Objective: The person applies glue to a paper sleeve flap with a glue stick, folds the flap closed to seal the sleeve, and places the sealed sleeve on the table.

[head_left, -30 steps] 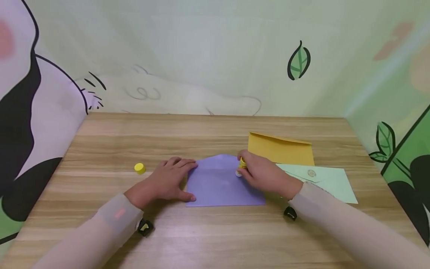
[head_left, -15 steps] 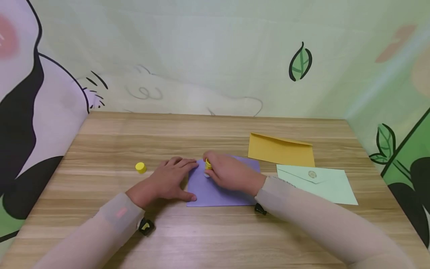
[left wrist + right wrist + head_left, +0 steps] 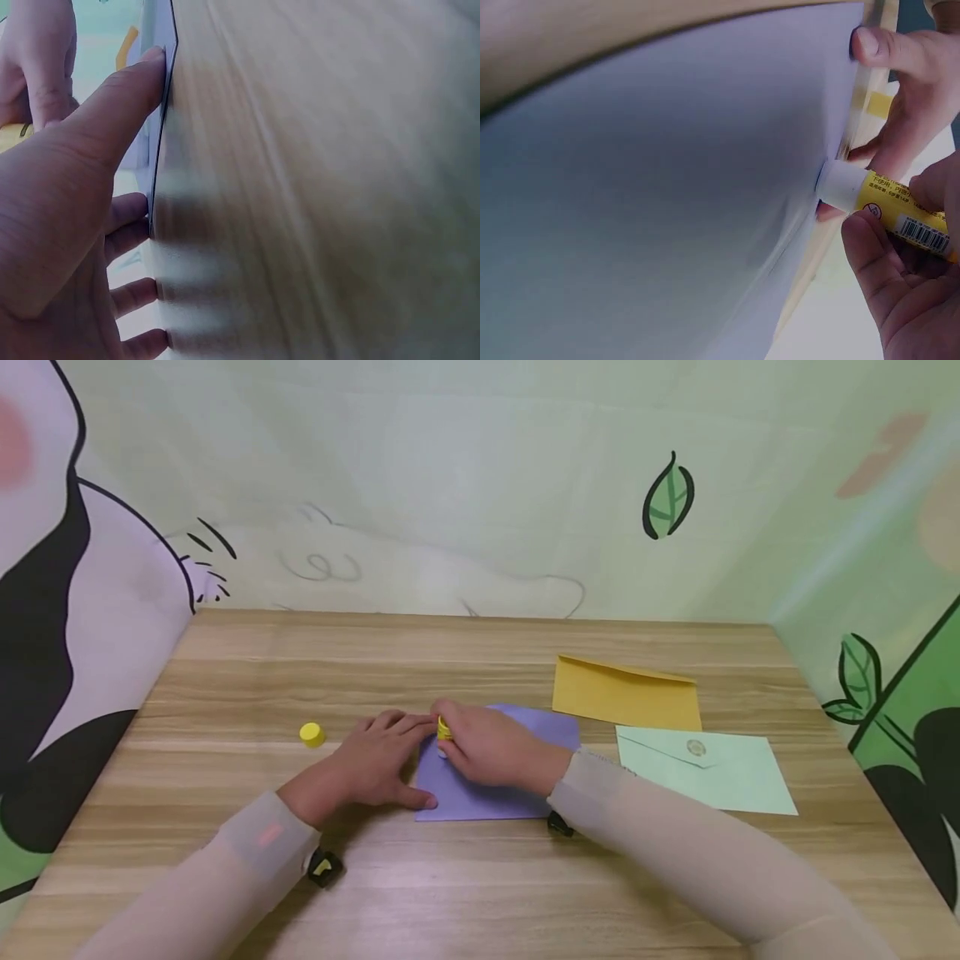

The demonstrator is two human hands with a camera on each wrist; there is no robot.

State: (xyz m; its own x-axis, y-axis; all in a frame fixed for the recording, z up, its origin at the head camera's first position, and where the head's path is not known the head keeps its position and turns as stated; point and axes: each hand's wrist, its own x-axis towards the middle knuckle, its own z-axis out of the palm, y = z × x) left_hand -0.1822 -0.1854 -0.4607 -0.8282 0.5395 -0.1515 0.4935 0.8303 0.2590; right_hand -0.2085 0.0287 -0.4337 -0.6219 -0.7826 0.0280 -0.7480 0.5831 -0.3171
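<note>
A purple envelope (image 3: 480,793) lies flat in the middle of the wooden table. My left hand (image 3: 380,760) rests at its left edge, thumb and fingertips pressing the paper with the fingers spread. In my right hand (image 3: 487,745) I grip a yellow glue stick (image 3: 904,206), its white end down against the envelope near the left side. The right wrist view shows that white end touching the purple paper, close to the left hand's fingers. My right hand covers part of the envelope's middle in the head view.
The yellow cap (image 3: 312,735) stands on the table left of my left hand. To the right lie a mint green envelope (image 3: 720,777) with a round seal and, behind it, a golden yellow envelope (image 3: 622,697). A painted wall (image 3: 450,485) rises behind the table.
My right hand has slid the glue stick leftward across the purple envelope, from its right side to near my left hand. The left hand and the other envelopes have stayed put.
</note>
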